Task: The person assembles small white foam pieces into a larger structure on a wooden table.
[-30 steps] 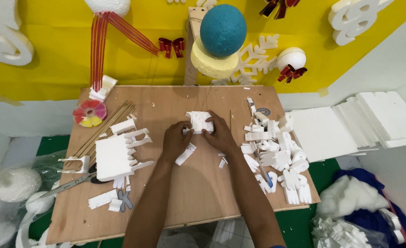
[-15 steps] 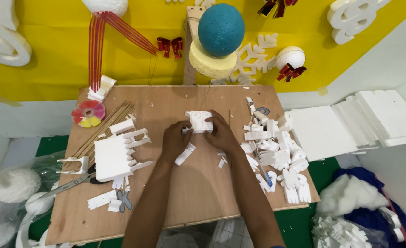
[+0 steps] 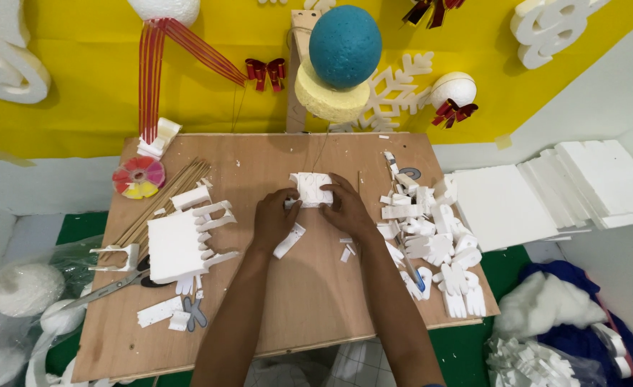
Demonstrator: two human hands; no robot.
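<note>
Two hands meet just above the middle of the frame on a small white foam cut-out (image 3: 311, 189). The left hand (image 3: 273, 219) pinches its lower left edge with fingertips curled in, and the right hand (image 3: 345, 209) clasps its right side, fingers wrapped over the top edge. The piece sits low over the plywood board (image 3: 309, 301); whether it rests on the wood I cannot tell.

Just below the left hand lies a short white foam strip (image 3: 289, 241), with small foam crumbs (image 3: 346, 249) under the right wrist. Right of centre spreads a heap of cut foam shapes (image 3: 438, 244), with a blue-tipped tool (image 3: 414, 276) among them. At left centre sits a thick foam block (image 3: 175, 245) with comb-like pieces beside it, scissors (image 3: 116, 281) below it, and bamboo sticks (image 3: 160, 201) beside a rainbow paper disc (image 3: 138, 178) above. A teal foam ball (image 3: 345, 46) stands at top centre.
</note>
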